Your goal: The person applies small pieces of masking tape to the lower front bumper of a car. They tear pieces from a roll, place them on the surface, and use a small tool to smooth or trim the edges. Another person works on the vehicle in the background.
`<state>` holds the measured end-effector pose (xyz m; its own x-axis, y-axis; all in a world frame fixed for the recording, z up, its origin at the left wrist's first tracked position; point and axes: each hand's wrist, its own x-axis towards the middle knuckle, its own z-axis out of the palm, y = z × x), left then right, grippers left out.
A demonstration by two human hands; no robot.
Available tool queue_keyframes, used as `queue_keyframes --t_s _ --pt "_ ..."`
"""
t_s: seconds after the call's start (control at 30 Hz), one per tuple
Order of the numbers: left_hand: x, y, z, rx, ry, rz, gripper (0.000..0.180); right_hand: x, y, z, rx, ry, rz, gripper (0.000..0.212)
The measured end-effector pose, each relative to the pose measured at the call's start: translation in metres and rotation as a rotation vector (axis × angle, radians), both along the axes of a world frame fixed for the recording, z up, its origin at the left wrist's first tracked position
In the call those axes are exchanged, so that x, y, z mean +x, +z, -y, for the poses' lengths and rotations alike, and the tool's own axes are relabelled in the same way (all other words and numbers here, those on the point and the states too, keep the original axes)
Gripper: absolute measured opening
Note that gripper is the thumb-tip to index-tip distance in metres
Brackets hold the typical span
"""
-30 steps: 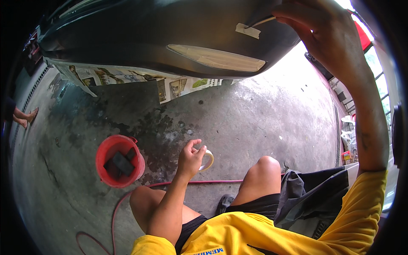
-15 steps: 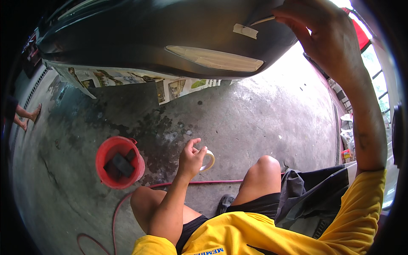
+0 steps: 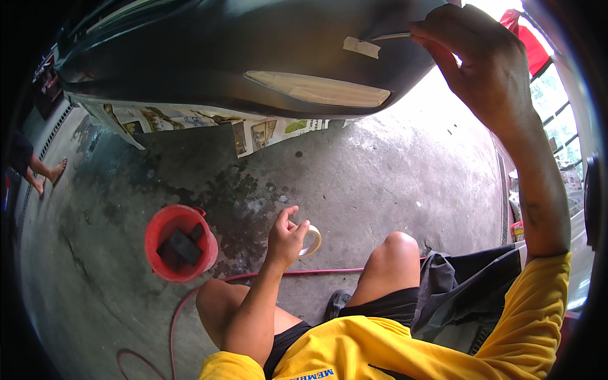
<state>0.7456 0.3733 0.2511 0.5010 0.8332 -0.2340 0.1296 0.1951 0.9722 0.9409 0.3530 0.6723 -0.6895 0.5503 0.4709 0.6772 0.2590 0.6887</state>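
Note:
Dark car bodywork (image 3: 190, 57) fills the top of the view, with a lamp-shaped area (image 3: 316, 87) covered in pale masking tape. A short piece of masking tape (image 3: 361, 47) is stuck above it. My right hand (image 3: 478, 60) is raised at the upper right, thumb and fingers closed on one end of a thin pale strip of tape (image 3: 391, 36), seen nearly edge-on. The strip's other end meets the bodywork beside the stuck piece. Low in the middle, my left hand (image 3: 288, 235) grips a roll of masking tape (image 3: 311, 241), well away from the bodywork.
Newspaper sheets (image 3: 266, 133) hang from the bodywork's lower edge. A red bucket (image 3: 212, 244) with dark blocks in it stands on the stained concrete floor at the left. A red hose (image 3: 323, 272) runs past my legs. Another person's feet (image 3: 56, 174) show at far left.
My right hand has moved slightly down, and the strip now lies closer to level. My left hand keeps the roll almost in the same place.

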Motion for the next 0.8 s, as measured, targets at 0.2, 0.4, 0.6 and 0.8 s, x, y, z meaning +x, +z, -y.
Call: queue_keyframes --t_s 0.2,0.4,0.6,0.8 --pt "0.000 0.000 0.000 -0.003 0.002 0.006 0.056 0.005 -0.006 0.000 0.026 0.002 -0.018 0.017" --pt "0.000 0.001 0.000 0.005 -0.001 0.003 0.056 0.018 -0.009 0.001 0.016 -0.079 -0.032 0.016" --pt "-0.002 0.002 -0.001 -0.025 -0.007 0.005 0.057 0.024 -0.013 0.002 0.010 -0.088 -0.086 0.016" --pt "-0.001 -0.003 -0.001 -0.001 0.000 0.017 0.058 0.023 -0.025 0.006 0.036 -0.170 -0.162 0.016"
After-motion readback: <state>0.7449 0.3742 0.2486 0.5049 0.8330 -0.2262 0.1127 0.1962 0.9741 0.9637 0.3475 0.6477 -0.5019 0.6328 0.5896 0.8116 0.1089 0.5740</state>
